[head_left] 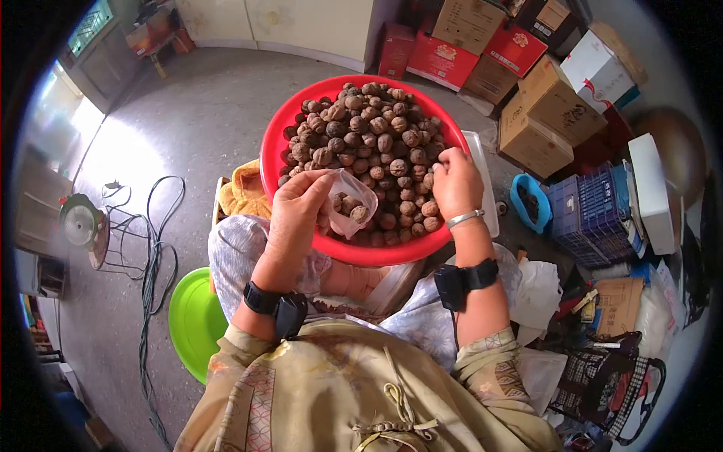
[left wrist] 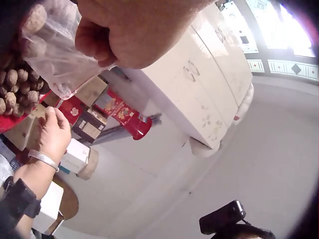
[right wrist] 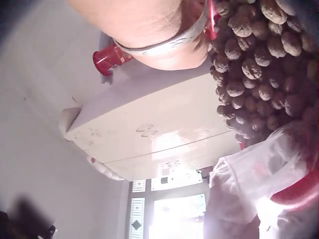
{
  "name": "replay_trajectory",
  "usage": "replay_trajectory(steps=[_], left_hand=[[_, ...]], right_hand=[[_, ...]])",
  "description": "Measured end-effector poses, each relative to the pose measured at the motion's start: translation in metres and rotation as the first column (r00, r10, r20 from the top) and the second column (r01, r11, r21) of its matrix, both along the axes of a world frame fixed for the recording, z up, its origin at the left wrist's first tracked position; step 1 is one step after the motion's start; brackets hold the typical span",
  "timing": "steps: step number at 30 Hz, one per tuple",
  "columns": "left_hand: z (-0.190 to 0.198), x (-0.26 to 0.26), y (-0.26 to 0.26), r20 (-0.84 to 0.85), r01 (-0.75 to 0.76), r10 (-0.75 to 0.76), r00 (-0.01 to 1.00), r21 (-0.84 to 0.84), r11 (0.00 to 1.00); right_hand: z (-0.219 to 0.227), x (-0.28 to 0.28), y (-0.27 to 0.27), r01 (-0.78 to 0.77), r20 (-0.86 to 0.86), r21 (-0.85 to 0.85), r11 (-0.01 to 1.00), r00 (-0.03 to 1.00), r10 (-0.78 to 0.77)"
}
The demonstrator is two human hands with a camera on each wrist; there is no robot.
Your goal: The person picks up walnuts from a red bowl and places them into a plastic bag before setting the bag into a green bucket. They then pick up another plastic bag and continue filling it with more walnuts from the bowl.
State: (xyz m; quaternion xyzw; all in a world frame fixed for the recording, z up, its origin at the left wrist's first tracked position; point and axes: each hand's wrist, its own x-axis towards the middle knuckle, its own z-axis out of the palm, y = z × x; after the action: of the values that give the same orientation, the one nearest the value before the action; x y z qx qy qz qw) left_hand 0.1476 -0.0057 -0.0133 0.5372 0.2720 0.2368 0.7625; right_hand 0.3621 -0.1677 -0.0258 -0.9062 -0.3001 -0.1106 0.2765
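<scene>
A wide red basin (head_left: 275, 143) heaped with brown walnuts (head_left: 361, 132) sits in front of the person's knees. At its near left side, the left hand (head_left: 297, 203) pinches the mouth of a thin clear plastic bag (head_left: 367, 197). Several walnuts lie inside the bag, which hangs over the basin's near edge. Over the basin's right side, the right hand (head_left: 459, 184) bends its fingers down beside the heap. In the left wrist view this right hand (left wrist: 54, 132) is apart from the bag; I cannot tell whether its fingers hold a walnut.
A green basin (head_left: 197, 320) stands on the floor at the left, near dark cables (head_left: 151, 301) and a small fan (head_left: 81, 226). Cardboard boxes (head_left: 546, 117), a blue crate (head_left: 591, 215) and a blue bag (head_left: 531, 203) crowd the right. An orange cloth (head_left: 245, 192) lies beside the red basin.
</scene>
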Motion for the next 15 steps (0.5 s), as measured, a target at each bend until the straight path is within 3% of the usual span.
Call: replay_trajectory(steps=[2, 7, 13, 15], left_hand=[[-0.001, 0.000, 0.001, 0.000, -0.001, 0.001, 1.000, 0.000, 1.000], [0.002, -0.004, 0.003, -0.001, -0.006, 0.006, 1.000, -0.018, 1.000], [0.000, -0.009, 0.009, 0.012, 0.005, -0.004, 1.000, -0.032, 0.999], [0.001, -0.011, 0.011, 0.029, -0.008, 0.009, 1.000, -0.046, 0.999]], right_hand=[[-0.005, -0.006, 0.001, 0.001, 0.017, -0.219, 0.976, 1.000, 0.003], [-0.036, 0.001, 0.010, 0.007, -0.008, -0.402, 0.916, 1.000, -0.011], [-0.026, -0.006, 0.020, 0.068, -0.056, -0.402, 0.913, 0.994, -0.098], [-0.024, -0.009, 0.018, 0.028, -0.024, -0.348, 0.937, 0.999, -0.039]])
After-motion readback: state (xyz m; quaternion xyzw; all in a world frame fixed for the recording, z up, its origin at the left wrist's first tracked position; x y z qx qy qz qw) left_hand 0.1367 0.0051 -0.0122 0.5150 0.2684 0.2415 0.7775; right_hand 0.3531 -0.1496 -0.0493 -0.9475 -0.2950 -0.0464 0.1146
